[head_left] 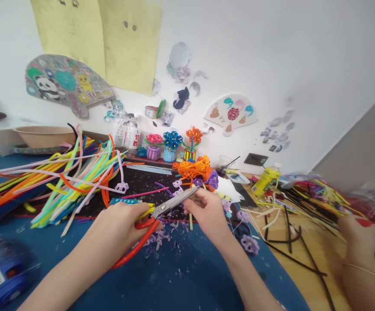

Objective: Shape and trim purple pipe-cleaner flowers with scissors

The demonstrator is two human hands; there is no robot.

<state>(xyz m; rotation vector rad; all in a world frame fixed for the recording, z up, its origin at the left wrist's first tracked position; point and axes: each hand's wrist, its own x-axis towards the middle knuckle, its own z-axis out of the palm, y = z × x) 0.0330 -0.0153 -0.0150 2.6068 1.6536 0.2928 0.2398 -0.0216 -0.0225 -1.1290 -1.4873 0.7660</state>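
Note:
My left hand (125, 224) is closed around yellow pieces and the pivot side of the red-handled scissors (176, 201), whose blades point up and right. The blade tips reach the fingers of my right hand (208, 211), which is closed in a pinch; a short yellow-green strip (190, 221) hangs below those fingers. What else the right fingertips hold is hidden. Purple fuzz scraps (158, 237) lie on the blue table below the scissors. Behind the right hand is a bunch of orange fuzzy flowers (193, 168), with a purple flower (212, 179) beside it.
Coloured pipe cleaners (77, 181) are heaped at left, near a blue glue-gun-like tool (1, 276). Three potted flowers (171, 147) stand by the wall. At right are a yellow bottle (266, 179), black stems (291, 259) and another person's hands (362, 246).

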